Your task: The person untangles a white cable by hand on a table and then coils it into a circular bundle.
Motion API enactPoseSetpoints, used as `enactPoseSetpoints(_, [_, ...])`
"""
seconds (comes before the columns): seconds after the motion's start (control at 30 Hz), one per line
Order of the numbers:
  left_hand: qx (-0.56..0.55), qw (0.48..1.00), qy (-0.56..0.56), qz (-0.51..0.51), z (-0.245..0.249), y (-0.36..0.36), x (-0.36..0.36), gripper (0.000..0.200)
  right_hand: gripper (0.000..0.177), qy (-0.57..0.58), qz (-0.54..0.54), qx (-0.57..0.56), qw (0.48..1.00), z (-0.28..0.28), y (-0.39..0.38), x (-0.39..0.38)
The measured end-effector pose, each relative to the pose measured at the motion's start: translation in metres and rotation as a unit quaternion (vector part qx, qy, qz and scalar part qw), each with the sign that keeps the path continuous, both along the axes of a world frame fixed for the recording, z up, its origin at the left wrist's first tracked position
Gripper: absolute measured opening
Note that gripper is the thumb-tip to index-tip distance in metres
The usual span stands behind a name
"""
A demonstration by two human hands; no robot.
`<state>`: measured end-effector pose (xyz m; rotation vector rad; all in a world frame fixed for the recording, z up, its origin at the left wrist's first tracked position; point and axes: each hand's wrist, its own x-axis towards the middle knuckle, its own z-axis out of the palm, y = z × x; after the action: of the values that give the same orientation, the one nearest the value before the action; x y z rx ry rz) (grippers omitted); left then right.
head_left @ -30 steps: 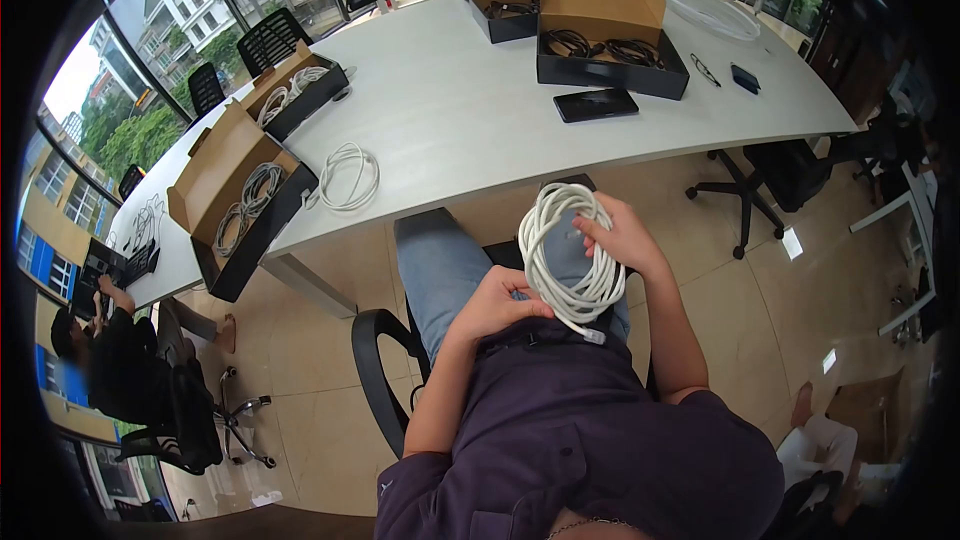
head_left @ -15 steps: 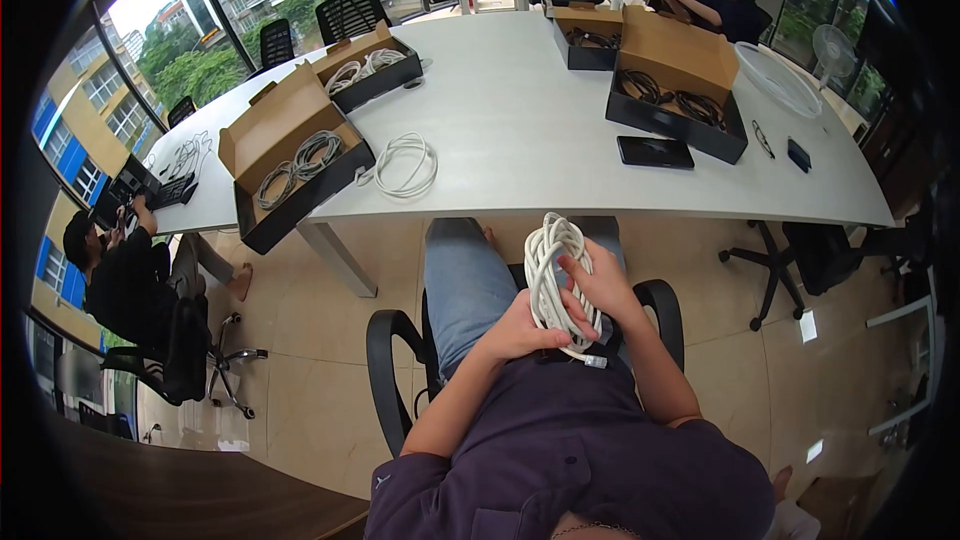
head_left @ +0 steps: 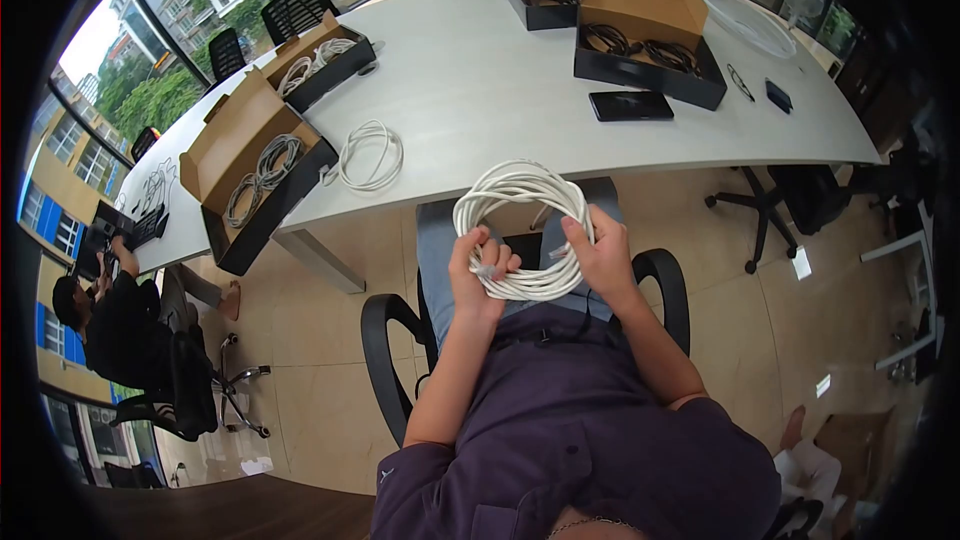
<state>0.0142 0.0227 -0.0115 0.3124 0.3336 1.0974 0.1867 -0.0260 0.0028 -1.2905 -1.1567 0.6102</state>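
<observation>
A white network cable [head_left: 535, 285] is wound in a wide round coil above my lap. My left hand [head_left: 478, 275] is closed round the coil's left side, with a clear plug showing near its fingers. On the coil's right side, my right hand [head_left: 602, 258] grips the strands, its thumb on the inner edge beside another clear plug. Beyond my hands, a smaller loose white cable coil [head_left: 372, 183] lies on the table. Left of that coil stands an open box [head_left: 268, 225] with grey cables inside.
On the white table [head_left: 460, 70] are another box of white cables [head_left: 345, 65], two boxes of black cables [head_left: 660, 80], a black phone-like slab [head_left: 631, 107] and glasses [head_left: 740, 83]. One person [head_left: 125, 330] sits at the left; another person's arm shows at the far side.
The cable bundle has gone from a narrow, squeezed shape to a wide round ring. My hands have moved apart to opposite sides of it, and the view has shifted.
</observation>
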Motion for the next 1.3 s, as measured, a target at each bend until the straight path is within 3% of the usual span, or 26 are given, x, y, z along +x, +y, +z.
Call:
enactPoseSetpoints(0.1, [0.007,0.999,0.049,0.012,-0.003,0.001,-0.001,0.016,0.028,-0.013,-0.010,0.017,1.000,-0.005,-0.001,-0.004])
enactPoseSetpoints(0.23, [0.032,0.995,0.096,0.022,-0.001,-0.002,0.003,0.013,0.026,0.071,0.083,-0.001,0.994,-0.009,-0.006,0.006])
enactPoseSetpoints(0.33, [0.082,0.987,0.137,0.034,0.000,-0.001,0.007,0.013,0.025,0.094,0.085,-0.011,0.992,0.003,-0.013,0.002])
enactPoseSetpoints(0.5, [0.132,0.969,0.190,0.092,-0.003,-0.003,0.010,0.009,0.022,-0.002,-0.028,-0.015,1.000,-0.013,-0.013,-0.003])
enactPoseSetpoints(0.63, [0.203,0.921,0.286,0.167,-0.003,-0.006,0.011,0.009,0.020,-0.050,-0.080,-0.014,0.995,-0.016,-0.010,-0.012])
enactPoseSetpoints(0.8, [0.250,0.859,0.386,0.225,0.009,-0.007,0.010,0.008,0.021,-0.073,-0.071,-0.039,0.994,-0.013,-0.001,-0.016])
enactPoseSetpoints(1.03, [0.170,0.907,0.360,0.140,0.025,0.019,-0.007,0.006,0.023,-0.031,-0.026,-0.086,0.995,-0.010,0.025,-0.024])
enactPoseSetpoints(1.23, [0.141,0.926,0.320,0.144,0.023,0.049,0.002,0.011,0.019,0.043,0.006,-0.080,0.996,0.001,0.058,-0.013])
enactPoseSetpoints(1.3, [0.136,0.938,0.276,0.157,0.019,0.062,0.009,0.022,0.018,0.027,0.025,-0.085,0.996,0.004,0.072,-0.002])
